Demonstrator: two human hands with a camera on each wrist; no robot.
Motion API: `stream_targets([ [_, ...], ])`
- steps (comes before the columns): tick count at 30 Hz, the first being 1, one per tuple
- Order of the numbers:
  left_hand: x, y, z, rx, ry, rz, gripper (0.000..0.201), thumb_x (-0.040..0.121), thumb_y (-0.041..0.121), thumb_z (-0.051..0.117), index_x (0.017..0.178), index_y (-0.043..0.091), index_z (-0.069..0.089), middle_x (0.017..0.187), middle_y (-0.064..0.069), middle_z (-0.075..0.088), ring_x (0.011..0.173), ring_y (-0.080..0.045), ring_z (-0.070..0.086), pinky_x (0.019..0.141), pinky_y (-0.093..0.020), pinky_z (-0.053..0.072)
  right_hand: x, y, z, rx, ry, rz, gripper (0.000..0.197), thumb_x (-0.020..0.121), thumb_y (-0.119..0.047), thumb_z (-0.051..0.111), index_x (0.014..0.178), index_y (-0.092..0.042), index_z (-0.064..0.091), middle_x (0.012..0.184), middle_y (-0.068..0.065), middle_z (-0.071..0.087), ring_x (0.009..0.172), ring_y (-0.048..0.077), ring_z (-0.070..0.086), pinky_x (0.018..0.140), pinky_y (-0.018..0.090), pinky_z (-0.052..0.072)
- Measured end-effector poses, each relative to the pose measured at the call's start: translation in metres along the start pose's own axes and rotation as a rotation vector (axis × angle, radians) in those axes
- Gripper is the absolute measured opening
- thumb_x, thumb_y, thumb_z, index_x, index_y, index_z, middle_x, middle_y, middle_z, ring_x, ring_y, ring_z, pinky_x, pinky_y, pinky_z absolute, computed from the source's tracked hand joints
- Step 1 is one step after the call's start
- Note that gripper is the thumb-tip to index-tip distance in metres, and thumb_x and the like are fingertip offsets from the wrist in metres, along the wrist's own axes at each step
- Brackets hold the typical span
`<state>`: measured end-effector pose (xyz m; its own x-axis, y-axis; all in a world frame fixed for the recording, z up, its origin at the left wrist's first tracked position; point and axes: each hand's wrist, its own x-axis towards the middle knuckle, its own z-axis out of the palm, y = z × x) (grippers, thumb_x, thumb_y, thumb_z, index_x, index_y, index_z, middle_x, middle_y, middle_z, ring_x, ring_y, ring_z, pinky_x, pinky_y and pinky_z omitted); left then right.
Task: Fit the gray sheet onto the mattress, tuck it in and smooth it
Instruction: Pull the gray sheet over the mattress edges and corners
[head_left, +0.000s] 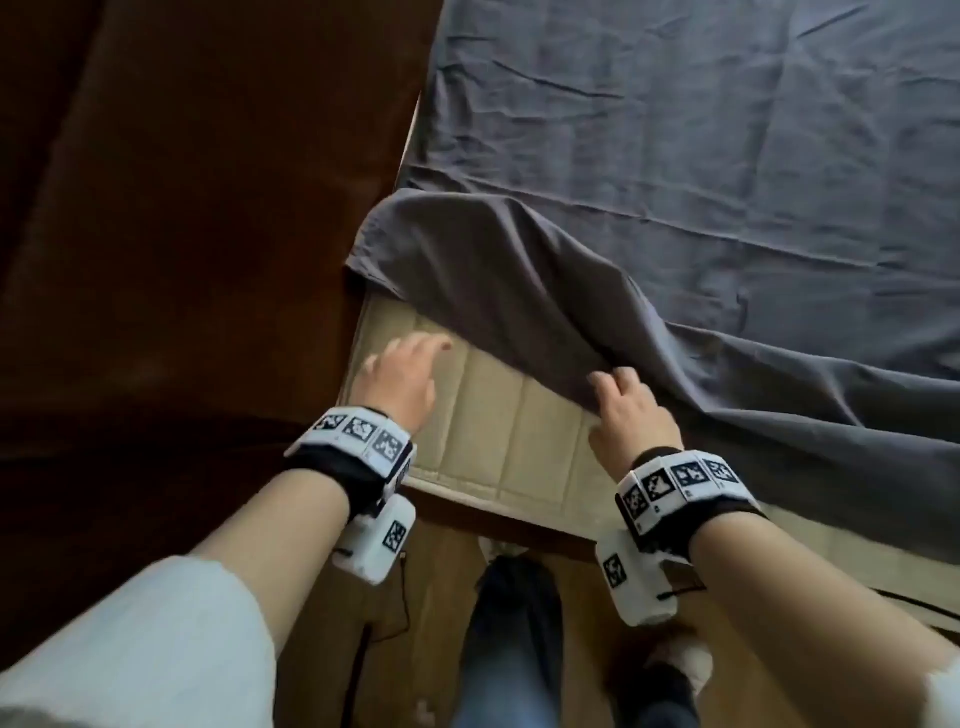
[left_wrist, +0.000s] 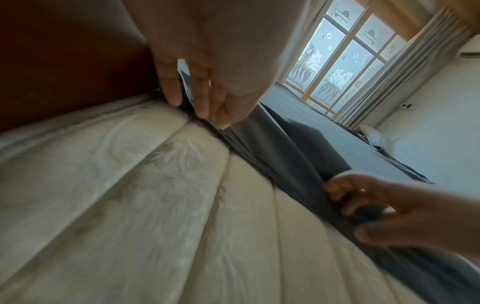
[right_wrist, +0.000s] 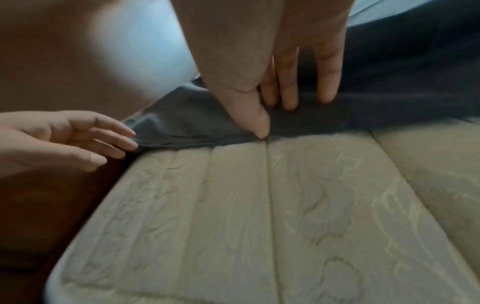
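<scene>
R hand (head_left: 631, 410) pinching edge of gray sheet (head_left: 675, 182); L hand (head_left: 402, 376) fingers straight, reaching fold. Mattress (head_left: 498, 431) corner bare.

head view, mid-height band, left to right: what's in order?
Dark brown headboard panel → left hand over the bare beige mattress corner → right hand holding the folded-back edge of the gray sheet, which covers the rest.
</scene>
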<state>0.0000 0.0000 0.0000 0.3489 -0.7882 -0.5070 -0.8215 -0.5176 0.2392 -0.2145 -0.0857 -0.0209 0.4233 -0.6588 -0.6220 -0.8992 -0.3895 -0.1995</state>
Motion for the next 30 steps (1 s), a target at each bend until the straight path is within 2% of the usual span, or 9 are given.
stream_targets([
  [3,0.042,-0.01,0.006,0.061,0.099,0.026,0.056,0.087,0.01,0.055,0.138,0.028,0.038,0.145,0.006,0.036,0.133,-0.019,0.035,0.106,-0.037,0.03,0.018,0.011,0.006,0.005,0.016,0.145,0.057,0.087,-0.021,0.054,0.139,-0.025,0.03,0.137,0.005,0.031,0.124,0.029,0.038,0.093,0.042,0.042],
  [6,0.068,-0.013,0.018,0.157,0.054,0.038,0.055,0.086,0.024,0.061,0.137,0.028,0.039,0.145,0.003,0.033,0.132,-0.021,0.033,0.105,-0.037,0.029,0.025,0.024,0.009,-0.019,-0.017,0.158,0.059,0.084,-0.032,0.062,0.136,-0.027,0.034,0.139,0.005,0.034,0.125,0.029,0.039,0.095,0.042,0.041],
  [10,0.084,-0.011,0.016,0.187,0.146,0.041,0.027,0.092,0.023,0.05,0.118,0.027,0.055,0.131,-0.002,0.044,0.121,-0.025,0.039,0.098,-0.037,0.028,0.027,0.035,0.009,-0.007,0.017,0.203,0.034,0.092,-0.024,0.049,0.125,-0.017,0.048,0.132,0.01,0.045,0.121,0.032,0.045,0.09,0.042,0.044],
  [14,0.084,-0.004,0.004,0.057,0.208,0.112,0.018,0.093,0.021,0.049,0.104,0.023,0.062,0.122,0.0,0.053,0.116,-0.023,0.045,0.096,-0.035,0.023,0.023,0.041,0.006,0.089,0.037,0.208,0.032,0.093,-0.02,0.047,0.124,-0.014,0.053,0.128,0.014,0.052,0.117,0.035,0.05,0.09,0.043,0.045],
  [17,0.062,-0.009,0.001,-0.194,0.2,0.115,0.015,0.09,0.014,0.05,0.1,0.017,0.061,0.103,-0.006,0.066,0.102,-0.028,0.058,0.093,-0.035,0.033,0.002,0.041,0.009,0.294,0.063,0.19,0.023,0.092,-0.021,0.052,0.113,-0.012,0.057,0.11,0.019,0.062,0.104,0.038,0.057,0.083,0.04,0.044],
  [20,0.02,-0.03,0.015,-0.397,0.153,0.001,0.009,0.09,0.018,0.054,0.095,0.015,0.061,0.09,-0.012,0.069,0.088,-0.034,0.063,0.083,-0.042,0.048,-0.03,0.04,0.022,0.429,0.053,0.121,0.016,0.091,-0.021,0.057,0.094,-0.006,0.059,0.089,0.02,0.066,0.089,0.037,0.061,0.073,0.038,0.043],
  [23,-0.027,-0.051,0.039,-0.313,-0.018,-0.146,0.012,0.091,0.018,0.055,0.099,0.017,0.064,0.1,-0.014,0.069,0.098,-0.032,0.063,0.091,-0.039,0.043,-0.064,0.035,0.046,0.396,-0.084,0.074,0.019,0.092,-0.027,0.056,0.094,-0.01,0.061,0.093,0.015,0.068,0.093,0.033,0.062,0.072,0.034,0.04],
  [25,-0.057,-0.063,0.053,-0.212,-0.088,-0.166,0.016,0.091,0.018,0.054,0.103,0.017,0.065,0.105,-0.013,0.069,0.102,-0.03,0.062,0.09,-0.036,0.042,-0.083,0.031,0.067,0.339,-0.19,0.047,0.021,0.093,-0.032,0.053,0.097,-0.013,0.06,0.099,0.013,0.068,0.098,0.03,0.062,0.07,0.031,0.036],
  [30,-0.102,-0.089,0.081,-0.053,-0.143,-0.181,0.019,0.091,0.014,0.054,0.101,0.024,0.067,0.106,-0.004,0.07,0.101,-0.029,0.061,0.084,-0.034,0.048,-0.116,0.017,0.111,0.308,-0.247,-0.012,0.019,0.094,-0.033,0.049,0.094,-0.016,0.057,0.099,0.006,0.066,0.101,0.026,0.058,0.068,0.028,0.03],
])
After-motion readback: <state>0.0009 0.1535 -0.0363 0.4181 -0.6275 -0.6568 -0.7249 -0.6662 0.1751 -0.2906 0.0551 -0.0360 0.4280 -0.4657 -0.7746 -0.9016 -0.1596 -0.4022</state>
